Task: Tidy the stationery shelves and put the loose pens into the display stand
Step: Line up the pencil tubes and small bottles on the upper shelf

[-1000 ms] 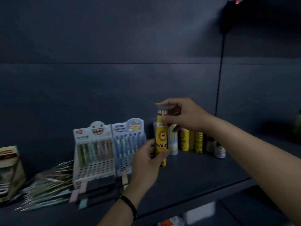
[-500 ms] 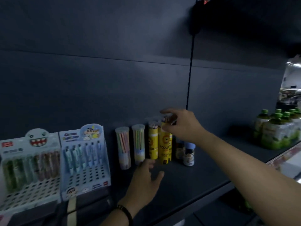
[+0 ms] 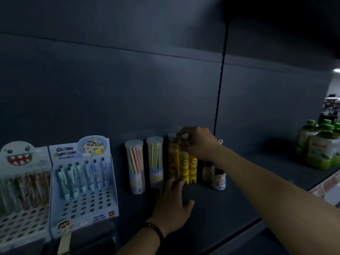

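Observation:
Yellow colour-pencil tubes (image 3: 184,166) stand in a row against the back of the dark shelf (image 3: 230,205). My right hand (image 3: 196,142) grips the clear cap of the front middle tube from above. My left hand (image 3: 173,203) lies low in front of the row, fingers straight, fingertips touching the base of the tubes. Left of them stand two clear tubes of pastel pencils (image 3: 136,166). Two pen display stands sit at the left: a blue cartoon stand (image 3: 82,183) with several pens, and a white monster-face stand (image 3: 22,183).
Small jars (image 3: 218,179) stand right of the yellow tubes. Green-capped drink bottles (image 3: 320,146) are packed at the far right of the shelf. The shelf's front edge runs diagonally below my right forearm.
The yellow tube went from held in both hands to standing in the row. My left hand let go and moved its fingertips to the tube bases. The view swung right.

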